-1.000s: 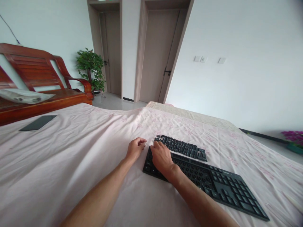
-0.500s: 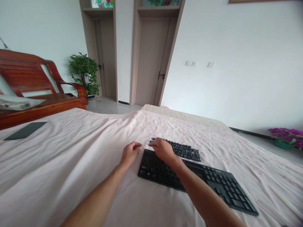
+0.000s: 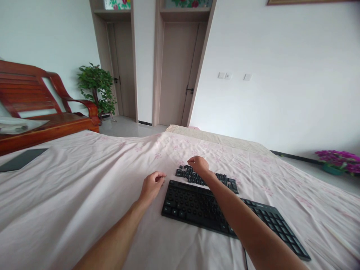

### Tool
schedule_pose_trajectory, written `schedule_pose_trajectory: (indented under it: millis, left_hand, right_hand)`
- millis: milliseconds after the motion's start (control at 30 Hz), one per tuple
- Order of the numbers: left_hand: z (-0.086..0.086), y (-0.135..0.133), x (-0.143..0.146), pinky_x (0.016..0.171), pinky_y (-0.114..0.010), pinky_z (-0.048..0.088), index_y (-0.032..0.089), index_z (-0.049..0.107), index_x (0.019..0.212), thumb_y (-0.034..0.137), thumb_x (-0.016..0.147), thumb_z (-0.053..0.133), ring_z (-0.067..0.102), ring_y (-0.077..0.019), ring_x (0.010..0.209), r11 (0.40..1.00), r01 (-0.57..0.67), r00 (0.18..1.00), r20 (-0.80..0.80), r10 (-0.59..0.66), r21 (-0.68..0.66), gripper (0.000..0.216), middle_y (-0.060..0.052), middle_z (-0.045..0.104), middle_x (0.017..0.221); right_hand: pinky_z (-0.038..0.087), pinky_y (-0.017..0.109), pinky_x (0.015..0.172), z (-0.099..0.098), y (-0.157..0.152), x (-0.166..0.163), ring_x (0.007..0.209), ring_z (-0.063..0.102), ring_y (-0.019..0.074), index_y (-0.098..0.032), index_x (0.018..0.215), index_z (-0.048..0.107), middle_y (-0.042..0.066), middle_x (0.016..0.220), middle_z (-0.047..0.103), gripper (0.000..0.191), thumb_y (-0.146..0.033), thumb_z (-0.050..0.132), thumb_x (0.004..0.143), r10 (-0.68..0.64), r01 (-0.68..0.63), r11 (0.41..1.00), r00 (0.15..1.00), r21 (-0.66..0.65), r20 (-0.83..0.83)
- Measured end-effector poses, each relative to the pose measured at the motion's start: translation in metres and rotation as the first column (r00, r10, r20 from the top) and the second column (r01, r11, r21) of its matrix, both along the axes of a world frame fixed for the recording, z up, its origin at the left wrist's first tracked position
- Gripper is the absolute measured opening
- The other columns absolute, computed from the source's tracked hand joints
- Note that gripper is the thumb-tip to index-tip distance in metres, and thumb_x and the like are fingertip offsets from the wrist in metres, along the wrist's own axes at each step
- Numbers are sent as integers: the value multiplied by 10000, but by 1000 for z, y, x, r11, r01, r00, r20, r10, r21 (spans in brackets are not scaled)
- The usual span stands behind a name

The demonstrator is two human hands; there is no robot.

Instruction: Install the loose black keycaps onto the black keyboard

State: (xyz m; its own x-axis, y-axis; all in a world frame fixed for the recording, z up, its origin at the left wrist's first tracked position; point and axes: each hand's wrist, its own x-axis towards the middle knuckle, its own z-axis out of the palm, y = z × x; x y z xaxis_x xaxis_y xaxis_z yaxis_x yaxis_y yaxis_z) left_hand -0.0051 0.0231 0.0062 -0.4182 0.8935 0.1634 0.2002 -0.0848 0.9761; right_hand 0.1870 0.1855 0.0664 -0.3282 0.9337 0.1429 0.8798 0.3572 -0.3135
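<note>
A black keyboard (image 3: 191, 202) lies on the pink-white cloth. Much of its left part has bare key sockets, while keys remain along the lower left corner and on the right end. Beyond its far edge, loose black keycaps (image 3: 190, 177) are laid out in rows. Over the back of these keycaps is my right hand (image 3: 200, 165), thumb and fingers pressed together; anything between them is too small to see. My left hand (image 3: 152, 184) rests left of the keyboard, apart from it, its thumb and forefinger pinched. What it holds, if anything, I cannot make out. My right forearm covers part of the keyboard.
The cloth (image 3: 118, 180) is wrinkled, and a dark flat object (image 3: 22, 159) lies on it at far left. A wooden bench (image 3: 50, 116) and a potted plant (image 3: 97, 88) stand behind. Purple flowers (image 3: 337, 159) are at right. A thin cable (image 3: 245, 258) runs from the keyboard's near edge.
My right hand has moved away from the left end of the keycaps, farther back and to the right. My left hand has barely moved. The view has shifted slightly.
</note>
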Motion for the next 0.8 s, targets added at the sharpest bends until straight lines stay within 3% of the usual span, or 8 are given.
schedule_pose_trajectory:
  millis: [300,800]
  left_hand:
    - [-2,1,-2,661,-271,507,203,711,864,279,727,605,648,-171,701,1000,12,1000,-20,-12,5,189,-41,723,843]
    - [-6,3,-2,660,-276,523,181,700,898,279,741,581,663,-173,727,1000,4,997,-74,-5,-16,220,-51,723,864]
  right_hand:
    - [433,277,794,0,8,-10,1023,598,228,-271,908,774,72,926,735,235,-241,611,742,73,-76,997,988,15,133]
    - [340,316,909,-9,11,-22,1054,559,237,-193,889,763,118,999,716,209,-216,567,820,112,-124,991,974,49,196]
